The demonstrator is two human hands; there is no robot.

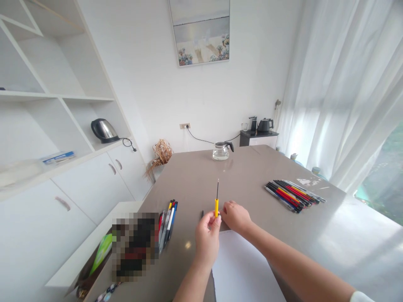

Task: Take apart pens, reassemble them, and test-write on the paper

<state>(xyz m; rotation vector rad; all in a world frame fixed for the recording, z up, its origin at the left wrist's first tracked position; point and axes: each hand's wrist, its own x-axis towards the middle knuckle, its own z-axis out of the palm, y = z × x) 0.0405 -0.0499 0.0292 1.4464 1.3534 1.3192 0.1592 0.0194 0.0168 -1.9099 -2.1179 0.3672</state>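
Between the thumb and fingers of my left hand point(208, 235) stands a yellow pen barrel point(216, 207), held upright. A thin dark ink refill point(218, 189) sticks up out of its top, tip pointing upward. My right hand point(235, 216) is just to the right, its fingers curled in beside the pen's lower part; what they hold, if anything, is hidden. Left of the pen, a small dark piece point(202, 214) lies on the table, partly behind my left hand. Under my wrists is a white sheet of paper point(244, 266).
A bunch of pens point(168, 222) lies at the left of the brown table point(195, 176), beside a blurred-out patch. Many more pens point(294, 195) lie in a row at the right, near white scraps point(308, 181). A glass pot point(221, 152) stands at the far end.
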